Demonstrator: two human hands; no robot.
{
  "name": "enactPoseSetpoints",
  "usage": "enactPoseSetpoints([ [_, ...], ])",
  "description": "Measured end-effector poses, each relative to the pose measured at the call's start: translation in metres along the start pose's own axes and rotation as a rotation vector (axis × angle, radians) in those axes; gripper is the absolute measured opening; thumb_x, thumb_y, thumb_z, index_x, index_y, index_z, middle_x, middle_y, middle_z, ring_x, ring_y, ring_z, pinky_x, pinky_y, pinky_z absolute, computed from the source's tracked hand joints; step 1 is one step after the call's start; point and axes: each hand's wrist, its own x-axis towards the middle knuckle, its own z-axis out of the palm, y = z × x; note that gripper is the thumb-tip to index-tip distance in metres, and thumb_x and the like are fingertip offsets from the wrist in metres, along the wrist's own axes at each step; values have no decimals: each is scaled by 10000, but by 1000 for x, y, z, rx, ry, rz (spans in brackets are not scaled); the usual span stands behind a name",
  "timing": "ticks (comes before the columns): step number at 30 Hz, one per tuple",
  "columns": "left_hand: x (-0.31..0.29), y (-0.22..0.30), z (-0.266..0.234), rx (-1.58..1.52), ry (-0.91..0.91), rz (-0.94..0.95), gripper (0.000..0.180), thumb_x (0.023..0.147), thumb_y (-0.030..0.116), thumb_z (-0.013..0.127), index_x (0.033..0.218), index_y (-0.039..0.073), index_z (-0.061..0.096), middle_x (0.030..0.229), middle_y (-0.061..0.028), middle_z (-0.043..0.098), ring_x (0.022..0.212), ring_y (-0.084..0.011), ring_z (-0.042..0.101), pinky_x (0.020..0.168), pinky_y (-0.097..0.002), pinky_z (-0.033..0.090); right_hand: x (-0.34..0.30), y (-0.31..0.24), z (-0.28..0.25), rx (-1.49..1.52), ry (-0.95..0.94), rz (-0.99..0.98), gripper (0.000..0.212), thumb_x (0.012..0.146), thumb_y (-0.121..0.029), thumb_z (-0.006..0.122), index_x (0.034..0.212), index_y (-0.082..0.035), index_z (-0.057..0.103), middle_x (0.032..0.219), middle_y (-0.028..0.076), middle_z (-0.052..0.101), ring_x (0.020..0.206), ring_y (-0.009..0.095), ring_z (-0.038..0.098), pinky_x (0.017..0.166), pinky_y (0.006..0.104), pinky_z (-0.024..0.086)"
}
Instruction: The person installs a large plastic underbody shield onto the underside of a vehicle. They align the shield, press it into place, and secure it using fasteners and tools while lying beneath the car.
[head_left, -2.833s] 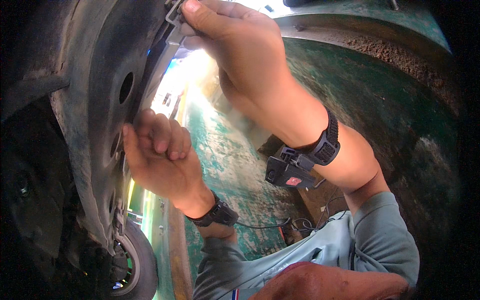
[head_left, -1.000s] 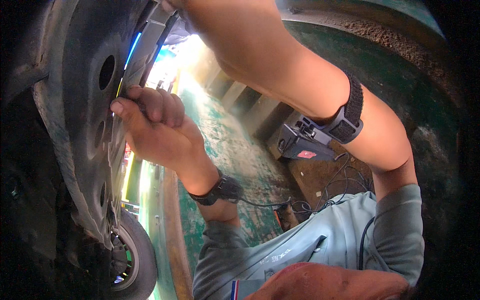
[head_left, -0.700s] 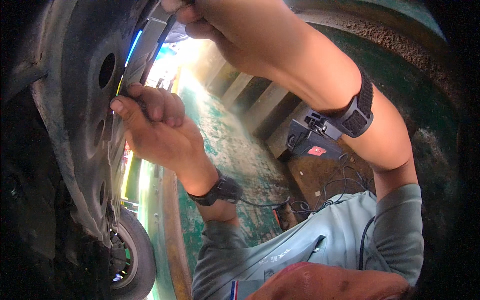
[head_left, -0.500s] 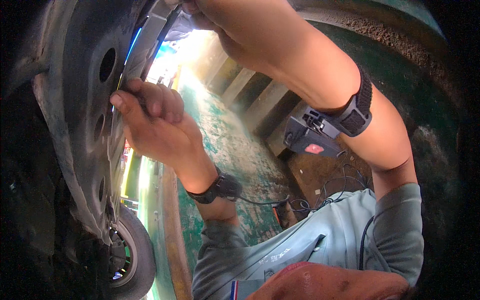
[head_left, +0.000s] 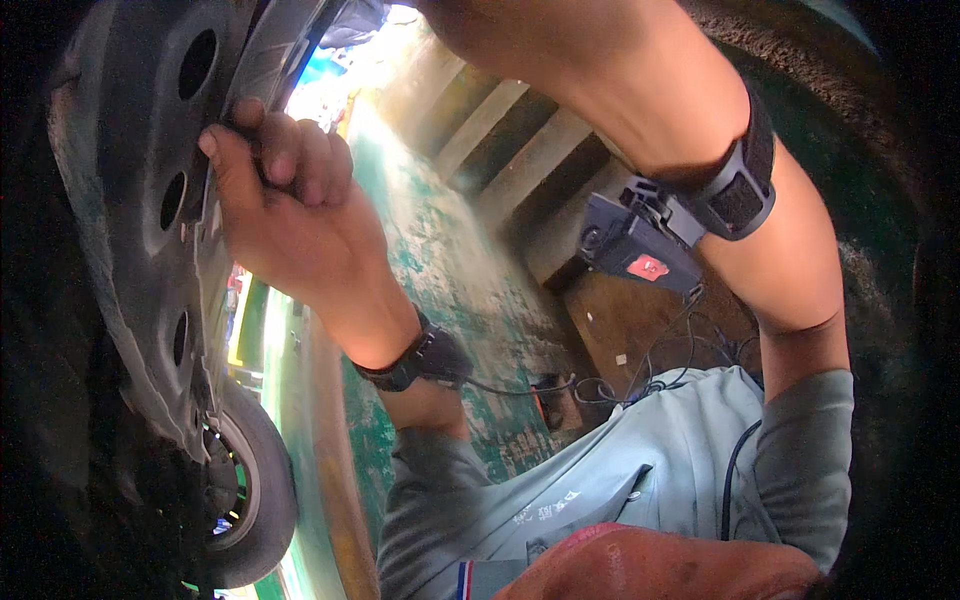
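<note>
My left hand (head_left: pixel 300 215) is raised to the car's dark metal underside (head_left: pixel 125 200), which has several round holes. Its fingers are curled, with thumb and forefinger pinching the lip of the long sill edge (head_left: pixel 212 215). Between the pinching fingertips the lip itself is mostly hidden. My right forearm (head_left: pixel 640 110) reaches up past the top border, where the picture cuts off most of the hand, so its fingers do not show. Near that hand, the shiny upper stretch of the sill (head_left: pixel 285 50) runs out of the picture.
A tyre and wheel (head_left: pixel 255 490) stand at the lower left. A black strapped-on device (head_left: pixel 640 240) hangs from my right forearm, and a wristband unit (head_left: pixel 425 355) trails a cable. Loose black cables (head_left: pixel 690 350) lie beside a stepped wall (head_left: pixel 500 150).
In the picture, the car's underside and my left hand have shifted up and slightly left. My right hand has slid out past the top border; its fingers partly showed before.
</note>
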Motion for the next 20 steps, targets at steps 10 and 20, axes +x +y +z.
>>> enactPoseSetpoints([
  [10, -53, -25, -14, -40, 106, -331, 265, 941, 174, 491, 1099, 1, 615, 894, -66, 556, 607, -108, 431, 503, -253, 349, -11, 25, -63, -770, -336, 12, 53, 982, -43, 551, 992, -60, 600, 809, 5, 586, 679, 94, 485, 611, 240, 407],
  [20, -239, -138, -36, 187, 491, -949, 281, 1058, 241, 592, 1245, 33, 577, 957, -25, 634, 690, -62, 564, 577, -200, 460, -180, 148, -168, -793, -502, 569, 371, 842, -213, 822, 1124, -32, 663, 931, 172, 738, 854, 241, 736, 805, 334, 559],
])
